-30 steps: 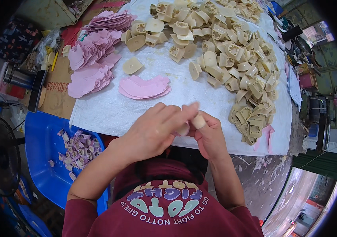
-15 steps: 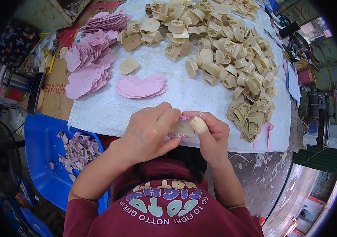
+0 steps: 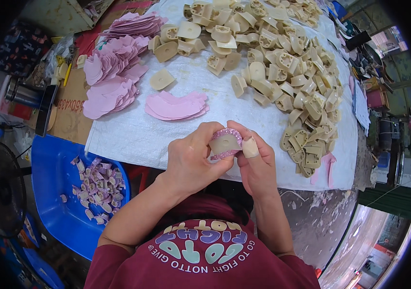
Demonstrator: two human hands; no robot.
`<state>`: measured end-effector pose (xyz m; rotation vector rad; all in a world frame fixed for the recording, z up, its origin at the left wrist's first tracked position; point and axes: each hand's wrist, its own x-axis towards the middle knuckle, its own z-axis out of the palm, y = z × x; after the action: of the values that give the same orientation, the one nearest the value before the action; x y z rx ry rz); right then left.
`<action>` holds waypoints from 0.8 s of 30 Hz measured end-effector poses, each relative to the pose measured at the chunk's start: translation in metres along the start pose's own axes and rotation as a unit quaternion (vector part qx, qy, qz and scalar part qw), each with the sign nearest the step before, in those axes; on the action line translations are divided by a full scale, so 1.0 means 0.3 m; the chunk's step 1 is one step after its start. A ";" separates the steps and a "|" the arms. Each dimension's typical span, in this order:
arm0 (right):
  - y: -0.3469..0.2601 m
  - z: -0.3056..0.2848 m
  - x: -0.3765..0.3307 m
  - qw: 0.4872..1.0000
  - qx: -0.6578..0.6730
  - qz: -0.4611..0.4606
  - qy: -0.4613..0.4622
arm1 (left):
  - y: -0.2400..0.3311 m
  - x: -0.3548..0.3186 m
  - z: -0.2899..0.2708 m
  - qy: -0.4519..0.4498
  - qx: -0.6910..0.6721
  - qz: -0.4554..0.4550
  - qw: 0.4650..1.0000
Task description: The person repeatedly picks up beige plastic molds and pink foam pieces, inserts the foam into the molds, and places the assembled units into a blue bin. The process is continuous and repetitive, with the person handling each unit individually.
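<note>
Between my two hands, over the table's near edge, is a beige plastic shoe heel (image 3: 225, 144) with a flat face turned up. A strip of pink glitter material (image 3: 226, 131) curves around its side. My left hand (image 3: 188, 153) is closed on the heel's left side, its thumb at the lower edge. On the right side my right hand (image 3: 258, 166) grips it with the fingers behind; beige tape wraps the thumb. Just beyond lies a small stack of curved pink pieces (image 3: 176, 106). A single bare heel (image 3: 161, 79) rests behind that stack.
A big heap of bare beige heels (image 3: 306, 79) covers the right and far table. Stacks of pink cut pieces (image 3: 111, 96) lie on the left. Lower left, a blue tub (image 3: 53, 192) holds several pink-covered heels (image 3: 100, 190). A fan (image 3: 2, 190) stands left of it.
The heel has been turned and raised a little, so its flat face and the pink strip around it show more. Both hands have shifted their hold on it.
</note>
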<state>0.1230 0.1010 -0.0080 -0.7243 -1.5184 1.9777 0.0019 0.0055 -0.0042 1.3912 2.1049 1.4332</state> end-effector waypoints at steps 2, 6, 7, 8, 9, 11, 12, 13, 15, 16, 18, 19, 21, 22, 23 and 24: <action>0.014 0.009 0.000 1.000 -0.012 -0.004 0.014 | -0.027 -0.002 0.030 0.033 0.012 0.052 0.998; -0.011 0.021 0.006 0.996 -0.085 0.007 0.008 | -0.025 -0.008 0.015 -0.028 -0.015 -0.037 0.999; -0.011 0.023 0.007 0.997 -0.080 0.010 0.000 | -0.023 -0.006 0.008 -0.025 -0.022 -0.040 0.999; -0.012 0.023 0.005 0.997 -0.076 0.014 -0.010 | -0.021 -0.003 0.004 -0.021 -0.029 -0.042 0.998; -0.007 0.021 -0.001 0.997 -0.075 0.004 -0.009 | -0.018 -0.002 0.007 -0.020 -0.039 -0.044 0.998; 0.004 0.028 -0.003 0.993 -0.113 -0.014 -0.002 | -0.024 0.001 0.017 -0.020 -0.026 -0.048 0.998; 0.011 0.040 0.003 0.988 -0.152 -0.024 0.004 | -0.027 0.003 0.022 -0.020 -0.019 -0.048 0.998; 0.014 0.047 0.006 0.981 -0.191 -0.034 0.009 | -0.029 0.002 0.021 -0.020 -0.019 -0.050 0.998; -0.010 0.057 -0.001 0.989 -0.148 -0.007 -0.027 | -0.039 -0.004 0.009 -0.018 -0.015 -0.056 0.998; -0.018 0.065 -0.001 0.991 -0.126 0.007 -0.047 | -0.047 -0.008 0.004 -0.014 0.005 -0.040 0.999; 0.019 0.069 0.005 0.987 -0.152 0.003 -0.049 | -0.065 -0.020 -0.001 -0.007 0.044 -0.008 0.999; 0.030 0.076 0.007 0.985 -0.166 0.001 -0.048 | -0.066 -0.027 -0.016 -0.012 0.038 -0.028 0.999; 0.018 0.109 0.024 0.968 -0.220 0.003 -0.122 | -0.077 -0.054 -0.073 -0.021 0.028 -0.070 0.997; 0.014 0.127 0.040 0.957 -0.244 0.003 -0.154 | -0.096 -0.075 -0.111 -0.004 0.044 -0.070 0.997; 0.019 0.144 0.061 0.940 -0.299 -0.067 -0.150 | -0.119 -0.103 -0.159 0.013 0.060 -0.072 0.996; 0.028 0.167 0.088 0.915 -0.350 -0.138 -0.149 | -0.118 -0.134 -0.226 0.046 0.058 -0.148 0.986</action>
<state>0.0685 0.0836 -0.0075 -0.4351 -2.4121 1.3560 -0.0406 -0.0691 -0.0117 1.0090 2.3661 1.2967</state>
